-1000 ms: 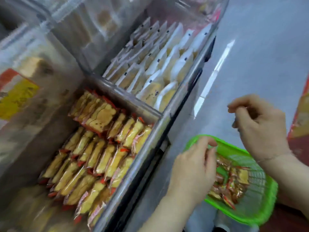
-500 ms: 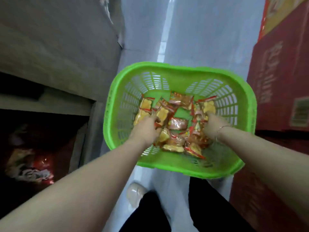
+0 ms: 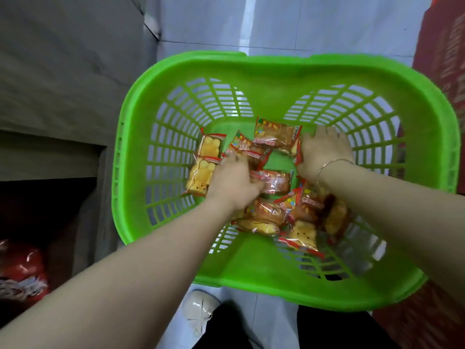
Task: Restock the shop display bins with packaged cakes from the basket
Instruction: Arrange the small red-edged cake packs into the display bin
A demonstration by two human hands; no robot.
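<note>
- Green plastic basket [image 3: 176, 79] below the camera, slotted walls, solid rim, white tiled floor [image 3: 226, 21] visible through the slots and beyond the far rim.
- Loose pile of packaged cakes [image 3: 274, 177] across the basket bottom: clear wrappers with red edges, yellow-brown cakes inside, several bear-shaped.
- Two bear-shaped packs [image 3: 206, 157] against the left wall of the basket, one above the other, touching.
- One pack [image 3: 276, 134] toward the far wall, lying flat between both hands.
- Left hand [image 3: 231, 180] deep in the basket, palm down on the pile, fingers curled over wrappers at the left-centre; cannot tell from here whether a pack is actually gripped or only touched.
- Right hand [image 3: 324, 152] also palm down, at the right of the pile, fingers bent over red-edged packs beneath; grip likewise hidden by the back of the hand, so cannot tell.
- Thin bracelet [image 3: 332, 163] around the right wrist.
- Both forearms reaching in over the near rim.
- Red cardboard box [image 3: 448, 46] just right of the basket.
- Grey cabinet side [image 3: 63, 71] at left, dark opening beneath with red packaging [image 3: 22, 270] inside.
- Pale shoe [image 3: 198, 313] and dark trousers [image 3: 327, 328] near the bottom edge.
</note>
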